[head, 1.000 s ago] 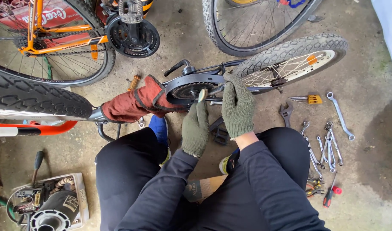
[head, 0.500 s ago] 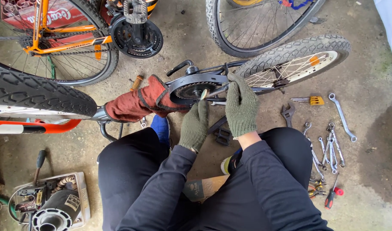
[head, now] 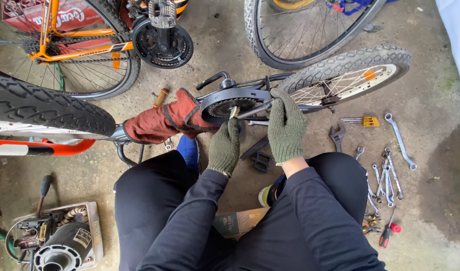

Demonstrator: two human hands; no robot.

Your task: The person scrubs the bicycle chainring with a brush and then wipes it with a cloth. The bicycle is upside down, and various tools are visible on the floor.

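A person crouches on a stained concrete floor (head: 431, 80) over a small bicycle lying on its side. The left hand (head: 225, 146), in a green knitted glove, is closed on a small pale tool (head: 234, 111) whose tip pokes up at the black round chain guard (head: 230, 98) covering the toothed sprocket. The right hand (head: 286, 125), in a matching green glove, is wrapped around the black crank arm (head: 255, 108) just to the right of the guard, fingers curled over it. Both hands sit close together, in the middle of the scene, just beyond the person's knees in black trousers.

A rust-red work glove (head: 164, 120) lies draped on the bicycle frame just left of the chain guard, touching it. The small bicycle's knobbly grey tyre with silver spokes (head: 345, 75) stretches off to the right behind the right hand. A black pedal (head: 260, 160) rests on the floor near the right wrist.

To the right lie a yellow-handled set of hex keys (head: 363, 121), a black adjustable spanner (head: 337, 135), and a scatter of silver spanners (head: 388, 173). A red-handled screwdriver (head: 389, 234) lies nearer. At the far left stands an orange bicycle (head: 69, 37) with a black chainring (head: 162, 42). A large black tyre (head: 44, 105) crosses the left side. In the near left corner sits an opened electric motor housing (head: 59, 241).
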